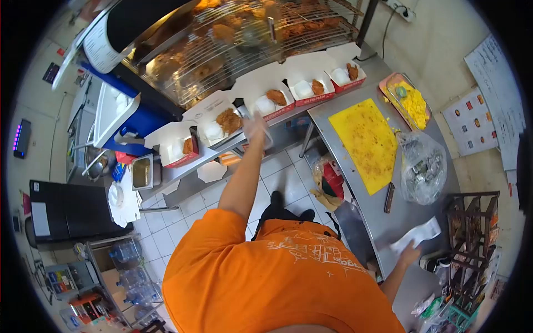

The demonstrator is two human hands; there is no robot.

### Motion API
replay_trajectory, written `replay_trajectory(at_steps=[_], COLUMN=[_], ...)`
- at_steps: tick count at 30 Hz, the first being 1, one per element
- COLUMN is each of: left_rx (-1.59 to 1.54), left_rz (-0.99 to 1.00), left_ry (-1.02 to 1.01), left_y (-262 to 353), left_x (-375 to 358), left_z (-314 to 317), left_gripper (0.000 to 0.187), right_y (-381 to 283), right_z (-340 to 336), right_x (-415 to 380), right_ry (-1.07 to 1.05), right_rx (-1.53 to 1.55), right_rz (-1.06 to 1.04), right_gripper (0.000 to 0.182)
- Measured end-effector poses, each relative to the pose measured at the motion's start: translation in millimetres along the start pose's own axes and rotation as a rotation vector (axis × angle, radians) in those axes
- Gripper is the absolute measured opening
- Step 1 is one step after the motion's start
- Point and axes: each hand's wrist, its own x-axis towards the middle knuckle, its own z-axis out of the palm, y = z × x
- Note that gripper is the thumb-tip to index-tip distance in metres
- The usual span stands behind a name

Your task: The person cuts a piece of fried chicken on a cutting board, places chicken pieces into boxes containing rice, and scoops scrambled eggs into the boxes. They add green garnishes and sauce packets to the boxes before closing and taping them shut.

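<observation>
Head view: motion blurs the left hand (255, 130) at upper centre, over the near edge of the box row between the second and third boxes from the left; whether its fingers are apart or closed on something I cannot tell. At lower right, the right hand (410, 253) pinches a curled white paper slip (417, 235), fingertips partly covered by it. The orange shirt (277, 272) hides much of the right arm, and the contents of the clear plastic bag (423, 166) are hard to make out. Bare steel shows on the metal table (363, 213) between the brown-handled knife (390, 198) and the slip; white floor tiles (208, 194) separate table and narrow shelf (258, 129). Five open red-and-white cardboard boxes (313, 100) line that shelf, each with one white mound and brown fried food. One yellow cutting board (363, 144) lies left of the bag, below one tray of yellow pieces (413, 105).
</observation>
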Motion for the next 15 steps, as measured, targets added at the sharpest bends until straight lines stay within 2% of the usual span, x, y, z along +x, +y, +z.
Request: replay_trajectory(at_steps=[1, 2, 4, 5, 7, 9, 10, 13, 15], left_rx=[-0.074, -0.150, 0.972, 0.984, 0.965, 0.906, 0.873, 0.734, 0.504], left_rz=[0.009, 0.021, 0.607, 0.827, 0.911, 0.650, 0.497, 0.440, 0.344], left_ry=[-0.185, -0.371, -0.545, -0.578, -0.565, -0.481, -0.587, -0.416, -0.356], left_y=[5, 12, 36, 12, -3, -1, 24, 18, 5], left_x=[10, 23, 49, 82, 104, 114, 92, 98, 94], left_z=[3, 2, -8, 1, 12, 22, 1, -3, -9], left_gripper=[0.059, 0.055, 0.034, 0.026, 0.017, 0.015, 0.020, 0.028, 0.026], right_y=[28, 38, 58, 44, 40, 29, 23, 17, 15], right_z=[-7, 1, 5, 1, 5, 16, 16, 29, 32], right_x=[-11, -21, -50, -57, -54, -62, -68, -82, -88], right_ry=[-0.078, 0.027, 0.241, 0.138, -0.086, -0.058, -0.044, 0.056, 0.119], right_rx=[-0.129, -0.137, -0.172, -0.081, -0.141, -0.220, -0.264, -0.249, -0.354], right_rz=[0.111, -0.006, -0.234, -0.207, -0.163, -0.124, -0.108, -0.093, -0.104], right_gripper=[0.045, 0.045, 0.046, 0.047, 0.044, 0.044, 0.044, 0.043, 0.043])
